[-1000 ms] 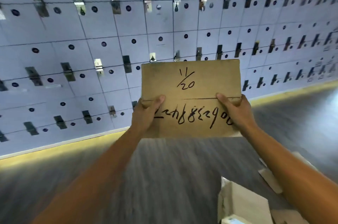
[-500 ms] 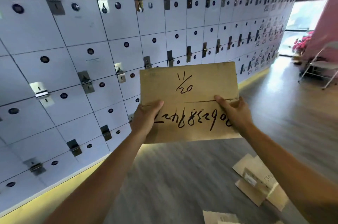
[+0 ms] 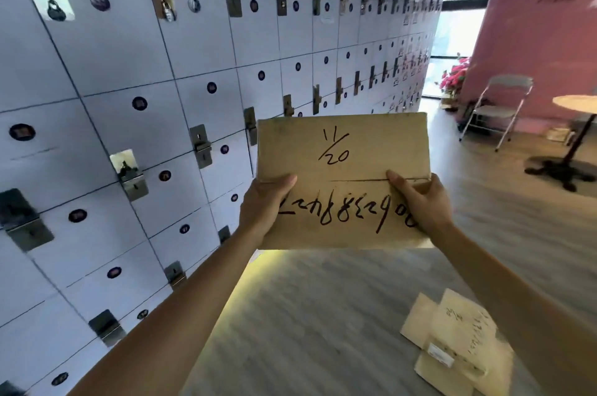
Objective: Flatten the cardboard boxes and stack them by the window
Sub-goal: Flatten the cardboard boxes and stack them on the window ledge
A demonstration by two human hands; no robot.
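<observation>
Flat brown cardboard box with black writing, mid-frame — gripped by left hand and right hand, thumbs on front. Flat pale cardboard pieces on grey floor — lower right.

Both forearms are showing bare to the frame edge, and the left hand and right hand are wearing no gloves, rings or watch.

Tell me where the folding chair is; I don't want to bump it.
Head view, upper right: the folding chair stands against the pink wall, beside the round table.
</observation>
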